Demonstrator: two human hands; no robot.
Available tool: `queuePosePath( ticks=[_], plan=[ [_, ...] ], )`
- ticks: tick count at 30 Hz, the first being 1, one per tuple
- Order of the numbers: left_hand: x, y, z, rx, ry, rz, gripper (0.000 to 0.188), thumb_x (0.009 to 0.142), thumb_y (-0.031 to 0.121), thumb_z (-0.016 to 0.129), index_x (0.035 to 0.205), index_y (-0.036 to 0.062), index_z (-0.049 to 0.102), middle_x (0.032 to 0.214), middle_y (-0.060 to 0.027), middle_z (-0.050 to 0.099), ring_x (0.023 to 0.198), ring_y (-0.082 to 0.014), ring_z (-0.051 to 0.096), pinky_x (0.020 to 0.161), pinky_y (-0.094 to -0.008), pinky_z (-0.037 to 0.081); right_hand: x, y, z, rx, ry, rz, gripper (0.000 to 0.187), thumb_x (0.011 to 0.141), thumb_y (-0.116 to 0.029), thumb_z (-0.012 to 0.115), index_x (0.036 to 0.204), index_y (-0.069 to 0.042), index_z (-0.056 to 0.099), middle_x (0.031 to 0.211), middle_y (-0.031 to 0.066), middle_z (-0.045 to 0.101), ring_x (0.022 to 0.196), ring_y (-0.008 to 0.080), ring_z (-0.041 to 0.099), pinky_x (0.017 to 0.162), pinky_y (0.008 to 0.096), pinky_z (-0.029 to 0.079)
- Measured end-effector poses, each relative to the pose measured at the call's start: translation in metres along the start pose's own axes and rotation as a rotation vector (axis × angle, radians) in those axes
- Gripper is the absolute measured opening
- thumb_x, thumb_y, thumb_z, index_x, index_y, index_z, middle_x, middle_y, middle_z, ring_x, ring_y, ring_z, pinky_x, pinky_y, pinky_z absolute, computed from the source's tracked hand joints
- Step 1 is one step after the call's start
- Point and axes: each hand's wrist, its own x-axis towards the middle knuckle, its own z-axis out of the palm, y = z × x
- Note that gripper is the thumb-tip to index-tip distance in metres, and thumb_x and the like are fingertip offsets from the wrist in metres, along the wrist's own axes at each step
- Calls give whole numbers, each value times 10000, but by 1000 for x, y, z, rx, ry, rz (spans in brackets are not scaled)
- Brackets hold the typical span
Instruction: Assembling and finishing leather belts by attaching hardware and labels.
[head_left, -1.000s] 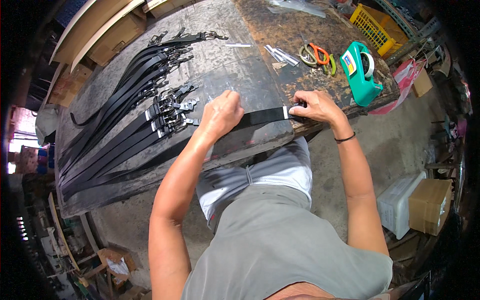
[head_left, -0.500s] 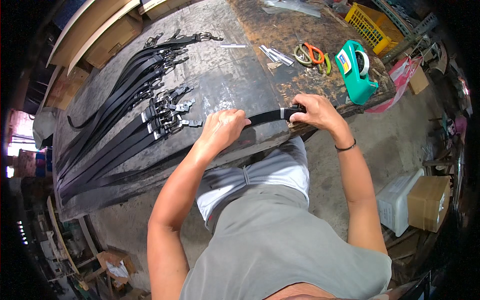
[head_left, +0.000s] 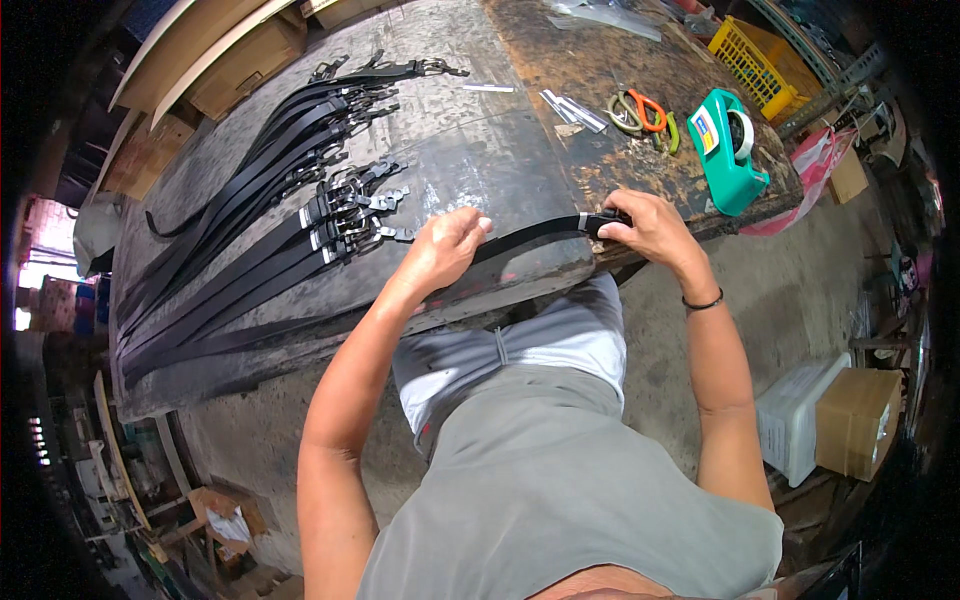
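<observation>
A black belt (head_left: 535,233) stretches between my hands along the table's near edge, bowed slightly upward. Its right end is in my right hand (head_left: 648,226), whose fingers and thumb are closed on it, partly hiding what is there. A light band (head_left: 583,221) circles the belt just beside that thumb. My left hand (head_left: 446,246) is curled around the belt farther along, and the strap runs on behind it to the left. Several black belts (head_left: 240,250) with metal buckles (head_left: 375,205) lie fanned out on the table left of my left hand.
Beyond my right hand stands a green tape dispenser (head_left: 728,155). Scissors with orange and olive handles (head_left: 652,113) lie near it, beside pale strips (head_left: 574,110). A yellow crate (head_left: 750,65) is at the far right. Cardboard boxes (head_left: 245,75) line the far left.
My left hand has slid a little left along the belt, so more of the strap shows between my hands. My right hand keeps its hold. The whole view has shifted slightly.
</observation>
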Motion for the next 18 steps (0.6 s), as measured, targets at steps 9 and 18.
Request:
queuePosePath(
  ticks=[9,18],
  plan=[
    [-5,16,1,114,-83,102,362,920,372,598,1076,45,601,893,-218,646,902,-419,623,776,-480,490,-1,-21,-9,43,93,-83,273,788,-50,627,1040,-20,526,999,167,577,900,362,594,794,380,480],
    [-64,13,-32,52,127,350,567,768,409,758,1195,80,582,993,-135,625,925,-342,632,780,-420,520,-11,-17,-69,-215,318,-118,531,731,-8,547,1261,-20,545,1190,155,534,1181,320,489,1054,399,342]
  ],
)
